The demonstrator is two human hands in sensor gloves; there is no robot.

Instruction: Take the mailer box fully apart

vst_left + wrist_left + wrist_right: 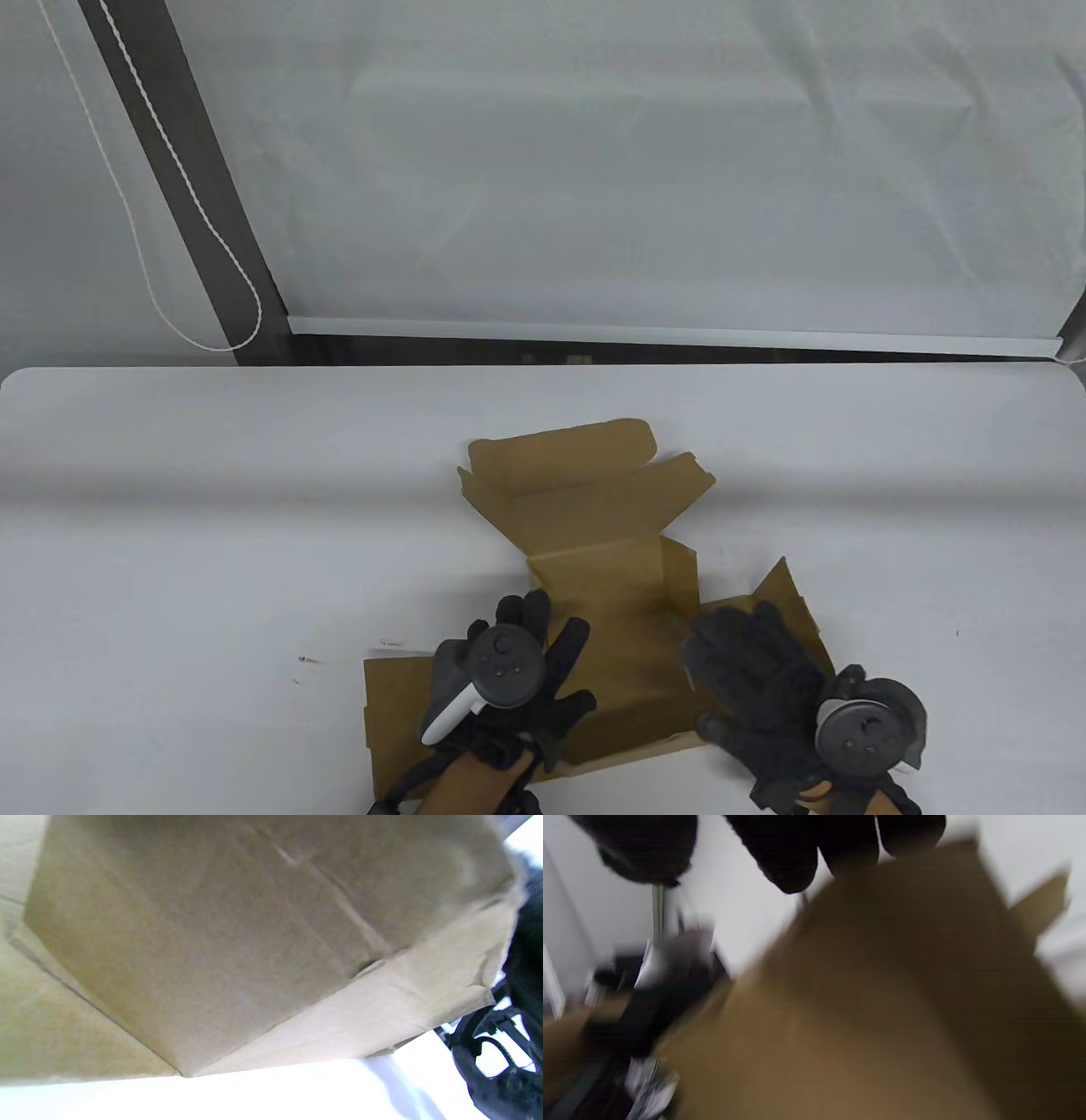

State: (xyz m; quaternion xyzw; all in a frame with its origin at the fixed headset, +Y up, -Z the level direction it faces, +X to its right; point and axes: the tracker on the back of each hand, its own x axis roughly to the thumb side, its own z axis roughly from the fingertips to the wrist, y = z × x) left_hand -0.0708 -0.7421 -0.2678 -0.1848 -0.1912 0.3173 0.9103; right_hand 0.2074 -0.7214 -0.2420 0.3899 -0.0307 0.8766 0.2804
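A brown cardboard mailer box [598,543] lies partly unfolded near the table's front edge, its lid flap standing open toward the back. My left hand [530,658] lies flat with fingers spread on the box's left panel [399,705]. My right hand [747,671] lies with fingers spread on the right side panel [785,594], pressing it outward. The left wrist view shows cardboard panels and a fold [237,955] close up, with my right hand [509,1052] at its right edge. The right wrist view is blurred: gloved fingertips [793,861] hang above brown cardboard [882,1018].
The white table [212,526] stretches to the left, right and behind the box. A wall with a white sheet and a dark post [187,170] with a cord stands behind the table's far edge.
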